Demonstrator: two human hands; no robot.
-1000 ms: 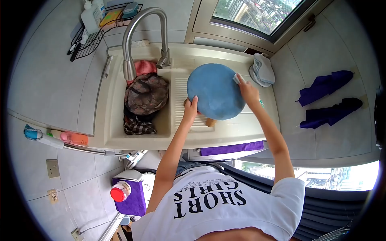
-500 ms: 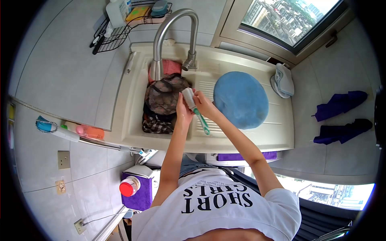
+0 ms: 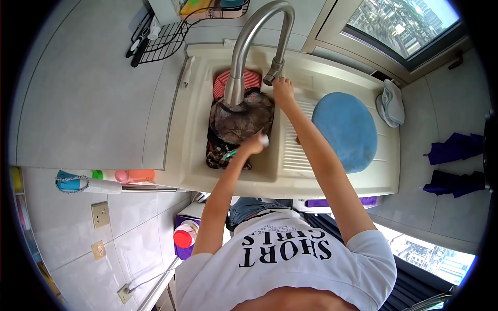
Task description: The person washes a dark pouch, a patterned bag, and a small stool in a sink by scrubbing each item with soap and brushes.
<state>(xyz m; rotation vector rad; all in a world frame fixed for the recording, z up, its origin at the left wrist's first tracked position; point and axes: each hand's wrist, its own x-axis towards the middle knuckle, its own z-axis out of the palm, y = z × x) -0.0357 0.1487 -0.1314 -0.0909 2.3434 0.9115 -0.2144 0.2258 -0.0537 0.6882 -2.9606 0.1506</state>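
My left hand [image 3: 252, 145] is closed around a scrub brush [image 3: 265, 140], its white head poking out on one side and its green handle on the other. It is over the sink basin [image 3: 192, 150], above dark patterned cloth [image 3: 241, 120] and beside a black-and-white patterned piece. Behind these lies a red striped cloth [image 3: 251, 78]. My right hand [image 3: 283, 89] has its fingers on the handle of the steel faucet [image 3: 239, 57], at the base of the spout. No water stream can be made out below the spout.
A round blue cushion-like thing [image 3: 344, 132] lies on the ribbed drainboard [image 3: 296, 155]. Folded pale cloths [image 3: 391, 102] are at the right corner. A black wire rack [image 3: 165, 42] hangs at the upper left. Purple cloth items [image 3: 454, 148] hang on the right wall.
My right hand has left the brush and moved up to the faucet handle. My left hand has taken the brush alone and lowered it toward the cloth. The whole view has shifted.
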